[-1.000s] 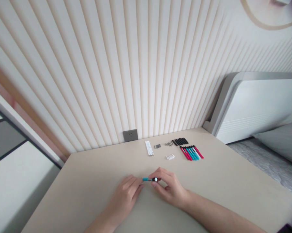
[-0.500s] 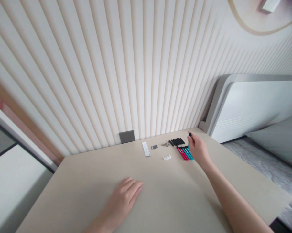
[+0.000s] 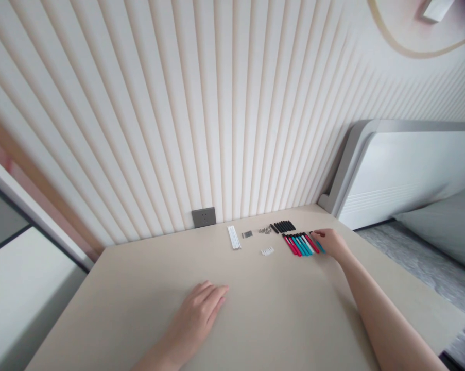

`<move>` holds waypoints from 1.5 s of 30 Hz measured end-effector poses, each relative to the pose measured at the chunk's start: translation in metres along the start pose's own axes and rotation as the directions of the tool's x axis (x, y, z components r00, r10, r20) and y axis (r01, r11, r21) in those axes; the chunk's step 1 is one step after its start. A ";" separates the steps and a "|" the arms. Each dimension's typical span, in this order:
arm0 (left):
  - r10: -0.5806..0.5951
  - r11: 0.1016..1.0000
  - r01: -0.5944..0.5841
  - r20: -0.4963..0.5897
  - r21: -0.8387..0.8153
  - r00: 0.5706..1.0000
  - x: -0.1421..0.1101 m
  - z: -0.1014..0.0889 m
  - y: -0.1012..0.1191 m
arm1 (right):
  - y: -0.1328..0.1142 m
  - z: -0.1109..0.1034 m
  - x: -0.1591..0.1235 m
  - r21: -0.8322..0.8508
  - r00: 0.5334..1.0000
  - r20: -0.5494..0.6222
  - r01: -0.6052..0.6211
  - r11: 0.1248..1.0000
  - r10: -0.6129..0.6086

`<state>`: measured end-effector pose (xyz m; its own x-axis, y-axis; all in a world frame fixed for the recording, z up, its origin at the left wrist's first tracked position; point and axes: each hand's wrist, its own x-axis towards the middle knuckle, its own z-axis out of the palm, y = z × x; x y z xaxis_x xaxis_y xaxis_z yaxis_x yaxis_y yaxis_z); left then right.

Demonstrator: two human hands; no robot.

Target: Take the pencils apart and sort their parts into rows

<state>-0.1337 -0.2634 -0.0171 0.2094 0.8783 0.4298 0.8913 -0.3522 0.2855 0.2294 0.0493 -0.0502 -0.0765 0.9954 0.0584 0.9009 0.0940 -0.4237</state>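
My right hand [image 3: 330, 242] is at the right end of a row of pen barrels [image 3: 299, 245], its fingers closed on the black end of a teal pen barrel [image 3: 319, 247]. That barrel lies at or just above the tabletop, beside a red one. The row is red, teal and white, with dark tops at the far ends. My left hand [image 3: 201, 313] lies on the table, palm down with fingers stretched out, touching none of the parts. Behind the row sit several black pen parts [image 3: 285, 226].
On the table [image 3: 147, 288] are white thin rods [image 3: 234, 238], small grey pieces [image 3: 247, 234], metal parts [image 3: 265, 231] and small white pieces [image 3: 267, 251]. A ribbed wall with a socket [image 3: 203, 217] stands behind; a bed [image 3: 410, 170] is to the right.
My right hand has moved right and down from above the row to its right end, bringing the teal pen barrel beside the others. My left hand has stayed in place.
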 end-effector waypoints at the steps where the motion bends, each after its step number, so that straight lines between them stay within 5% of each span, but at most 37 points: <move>1: -0.008 1.000 0.008 -0.013 0.008 1.000 -0.001 0.001 0.000 | 0.001 0.000 0.001 0.003 1.000 -0.006 0.001 1.000 -0.001; 11: -0.084 0.996 0.084 -0.050 0.006 0.995 0.000 -0.002 0.002 | -0.004 -0.004 -0.007 -0.029 0.997 -0.075 0.001 1.000 -0.003; 15: -0.094 0.995 0.097 -0.089 0.028 0.992 0.000 -0.002 0.001 | -0.028 -0.012 -0.018 -0.056 0.980 -0.197 0.029 0.998 -0.040; 18: -0.102 0.993 0.108 -0.134 0.038 0.986 0.000 -0.001 0.001 | -0.070 -0.010 -0.044 0.028 0.876 -0.377 0.335 0.942 -0.300; 21: -0.102 0.994 0.106 -0.143 0.023 0.984 0.000 -0.001 0.001 | -0.124 0.008 -0.094 0.220 0.719 -0.396 0.678 0.701 -0.571; 23: -0.093 0.995 0.095 -0.146 0.008 0.985 -0.001 0.000 0.002 | -0.156 0.024 -0.133 0.346 0.647 -0.346 0.761 0.549 -0.679; 28: -0.141 0.985 0.121 -0.184 -0.120 0.973 -0.001 0.002 -0.001 | -0.196 0.046 -0.192 0.391 0.359 -0.198 0.882 0.263 -0.912; 30: -0.241 0.946 0.194 -0.160 -0.260 0.957 0.000 0.002 -0.003 | -0.199 0.046 -0.196 0.372 0.328 -0.184 0.896 0.243 -0.927; 34: -0.391 0.786 0.342 0.014 -0.516 0.920 0.004 -0.001 -0.005 | -0.198 0.044 -0.192 0.349 0.349 -0.174 0.896 0.274 -0.921; 40: -0.311 0.749 0.319 0.118 -0.581 0.943 0.005 -0.006 -0.003 | -0.201 0.043 -0.190 0.247 0.312 -0.227 0.935 0.255 -0.923; 45: -0.309 0.686 0.333 0.154 -0.647 0.938 0.005 -0.009 -0.002 | -0.200 0.040 -0.188 0.157 0.222 -0.236 0.969 0.189 -0.946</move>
<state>-0.1375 -0.2609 -0.0080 -0.0175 0.9830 0.1830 0.4211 -0.1588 0.8930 0.0465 -0.1562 -0.0129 -0.7681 0.1277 0.6274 0.0286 0.9858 -0.1656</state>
